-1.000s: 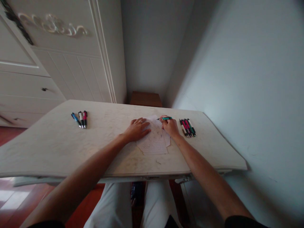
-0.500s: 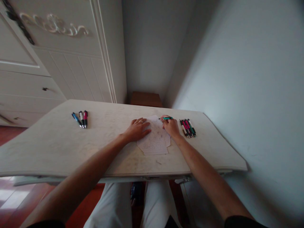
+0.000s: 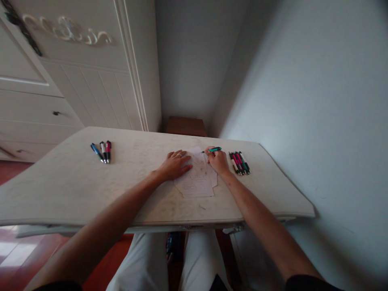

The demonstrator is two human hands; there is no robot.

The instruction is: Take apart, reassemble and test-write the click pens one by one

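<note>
Presently, green pen [image 3: 216, 149]: it is in the right hand [image 3: 218, 162], a little right of the frame's centre, with its dark tip toward the upper part of the paper [image 3: 195, 186]. I cannot tell if the tip touches it.
Pen handling: I judge it light and stiff, probably of smooth plastic, so it may slip slightly; the best hold seems low on the barrel, close to the tip.
Right hand: its fingers are closed around the green pen.
Left hand [image 3: 174, 165]: it lies flat, with fingers spread, on the left side of the paper and grips nothing; the two hands are apart.
Paper: whitish sheets overlap near the frame's centre, with uneven edges and dense marks too small to read. They look thin and easy to crease or tear, so pressing flat near an edge should suit.
Table [image 3: 136, 159]: pale top with faint brownish stains.
Other pens: slim and straight, three pens [image 3: 108, 152] at centre left, a tight row of pens [image 3: 238, 163] at centre right.
</note>
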